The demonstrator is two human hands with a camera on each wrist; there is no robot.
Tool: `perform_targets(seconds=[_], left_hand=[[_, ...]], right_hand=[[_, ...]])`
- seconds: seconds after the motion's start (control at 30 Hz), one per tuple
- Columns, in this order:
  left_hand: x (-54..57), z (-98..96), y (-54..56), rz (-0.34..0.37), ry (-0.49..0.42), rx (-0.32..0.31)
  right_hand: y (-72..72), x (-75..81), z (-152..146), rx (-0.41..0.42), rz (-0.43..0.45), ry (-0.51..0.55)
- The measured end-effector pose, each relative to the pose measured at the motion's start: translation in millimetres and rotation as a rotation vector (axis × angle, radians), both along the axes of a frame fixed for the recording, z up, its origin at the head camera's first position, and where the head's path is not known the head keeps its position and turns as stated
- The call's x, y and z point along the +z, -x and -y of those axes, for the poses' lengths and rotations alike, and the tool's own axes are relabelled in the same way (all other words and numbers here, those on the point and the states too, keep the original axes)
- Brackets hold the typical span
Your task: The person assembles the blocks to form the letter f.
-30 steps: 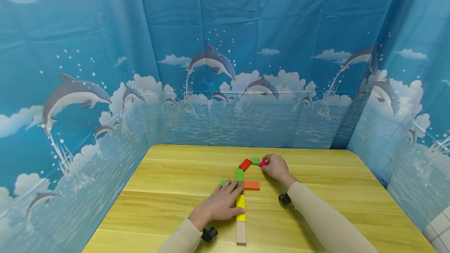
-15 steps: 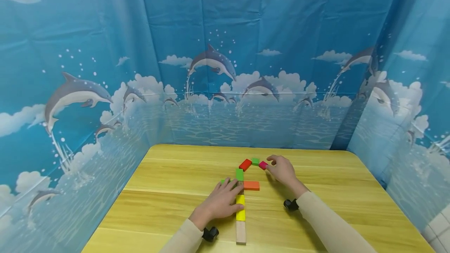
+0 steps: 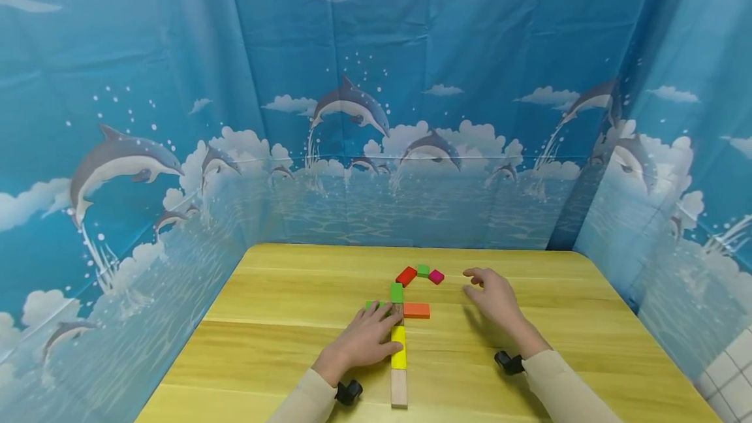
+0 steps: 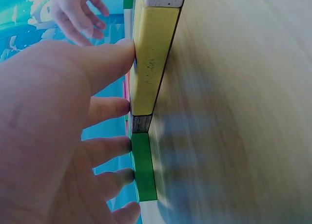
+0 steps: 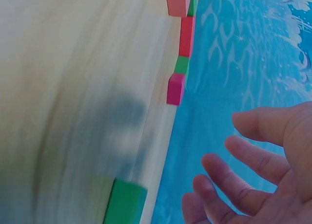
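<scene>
My left hand (image 3: 363,339) lies with spread fingers over a row of wooden blocks. Its thumb touches the side of the yellow block (image 4: 155,63), and fingertips rest at the dark brown block (image 4: 142,122) and a green block (image 4: 144,165), partly covered in the head view. My right hand (image 3: 498,299) hovers with parted fingers to the right of a small pink block (image 3: 437,277), holding nothing. Left of the pink block, a small green block (image 3: 423,271), a red block (image 3: 406,276) and another green block (image 3: 397,292) form a curve.
An orange block (image 3: 416,311) extends rightward from the brown one. A plain wooden block (image 3: 399,389) ends the row nearest me. Another green block (image 5: 124,204) appears low in the right wrist view. A dolphin-print curtain (image 3: 376,207) surrounds the wooden table (image 3: 264,292).
My right hand has let go of the pink block and drawn away to the right, its fingers parting. The left hand has stayed over the row.
</scene>
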State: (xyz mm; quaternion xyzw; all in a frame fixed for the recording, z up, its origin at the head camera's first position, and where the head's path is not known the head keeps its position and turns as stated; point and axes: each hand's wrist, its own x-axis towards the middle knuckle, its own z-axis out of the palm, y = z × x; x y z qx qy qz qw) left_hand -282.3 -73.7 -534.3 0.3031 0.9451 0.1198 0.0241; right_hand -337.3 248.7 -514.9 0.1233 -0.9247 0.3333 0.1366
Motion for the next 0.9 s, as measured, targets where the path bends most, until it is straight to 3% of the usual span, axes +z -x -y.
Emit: perform_targets(seconds=[0.27,0.5,0.73,0.9], left_hand=[[-6.6,2.4,-4.8,0.03,0.0,0.023],[-6.7,-1.5,-1.8,0.004,-0.008,0.011],[-3.8,-1.1,2.0,0.012,0.01,0.012],[-2.1,-0.6,1.2,0.021,-0.004,0.02]], right_hand=[[-16.0,-13.5,-15.3,-0.008,0.062,-0.027],[-16.4,-23.1,-37.4,-0.01,0.048,-0.065],[-20.5,-28.1,-48.5,-0.011,0.136,-0.04],[-20.2,-25.8,-49.2,0.003,0.148,-0.044]])
